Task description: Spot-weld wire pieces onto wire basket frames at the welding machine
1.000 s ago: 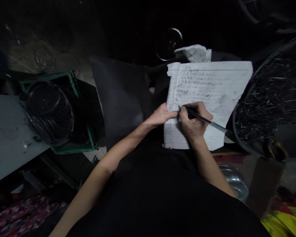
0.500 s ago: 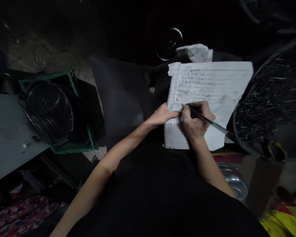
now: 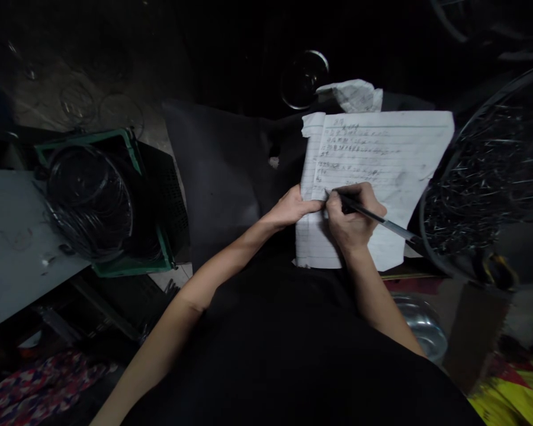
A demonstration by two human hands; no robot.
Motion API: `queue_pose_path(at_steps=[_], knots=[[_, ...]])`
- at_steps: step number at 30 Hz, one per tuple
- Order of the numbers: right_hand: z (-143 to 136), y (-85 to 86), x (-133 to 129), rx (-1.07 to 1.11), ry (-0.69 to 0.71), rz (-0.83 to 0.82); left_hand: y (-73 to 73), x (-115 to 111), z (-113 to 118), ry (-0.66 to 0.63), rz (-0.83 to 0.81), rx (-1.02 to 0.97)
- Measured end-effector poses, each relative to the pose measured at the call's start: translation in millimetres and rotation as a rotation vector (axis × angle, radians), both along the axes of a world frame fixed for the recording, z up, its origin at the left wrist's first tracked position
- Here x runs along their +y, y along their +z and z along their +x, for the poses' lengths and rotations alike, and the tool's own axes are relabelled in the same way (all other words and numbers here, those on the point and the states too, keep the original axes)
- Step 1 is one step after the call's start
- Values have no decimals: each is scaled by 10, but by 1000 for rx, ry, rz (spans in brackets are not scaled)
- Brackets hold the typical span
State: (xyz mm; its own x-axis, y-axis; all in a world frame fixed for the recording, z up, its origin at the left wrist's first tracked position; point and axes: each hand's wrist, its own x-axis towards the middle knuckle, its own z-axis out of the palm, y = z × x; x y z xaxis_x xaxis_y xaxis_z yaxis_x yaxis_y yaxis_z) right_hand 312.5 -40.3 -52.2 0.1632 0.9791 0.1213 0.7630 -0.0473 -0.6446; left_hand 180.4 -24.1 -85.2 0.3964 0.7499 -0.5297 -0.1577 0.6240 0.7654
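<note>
A lined notebook (image 3: 382, 127), with handwriting on its upper half, lies in front of me on a dark surface. My left hand (image 3: 293, 206) grips its left edge, the thumb on the page and the other fingers mostly hidden underneath. Held in my right hand (image 3: 353, 216) is a pen (image 3: 388, 225), slanting down to the right, its tip at the left end of a line below the writing. The two hands nearly touch at the left thumb. A crumpled piece of paper (image 3: 357, 96) sticks out behind the notebook's top edge.
To the right stands a large round container (image 3: 421, 222) of small shiny metal pieces, with yellow-and-black handles nearby. A metal bowl (image 3: 421, 325) sits lower right. At left, a green crate (image 3: 128, 145) holds coiled dark wire (image 3: 89, 201) beside a pale tabletop (image 3: 13, 248).
My right hand and the pen have shifted very slightly left on the page. The left hand keeps its hold, and the surroundings look the same.
</note>
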Motion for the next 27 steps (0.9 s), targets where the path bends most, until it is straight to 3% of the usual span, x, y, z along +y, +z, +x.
queue_pose_path(at_steps=[14, 27], knots=[[17, 11, -11, 56, -16, -10, -99, -23, 5, 31, -30, -34], [178, 121, -40, 178, -101, 3, 149, 39, -57, 74, -93, -127]])
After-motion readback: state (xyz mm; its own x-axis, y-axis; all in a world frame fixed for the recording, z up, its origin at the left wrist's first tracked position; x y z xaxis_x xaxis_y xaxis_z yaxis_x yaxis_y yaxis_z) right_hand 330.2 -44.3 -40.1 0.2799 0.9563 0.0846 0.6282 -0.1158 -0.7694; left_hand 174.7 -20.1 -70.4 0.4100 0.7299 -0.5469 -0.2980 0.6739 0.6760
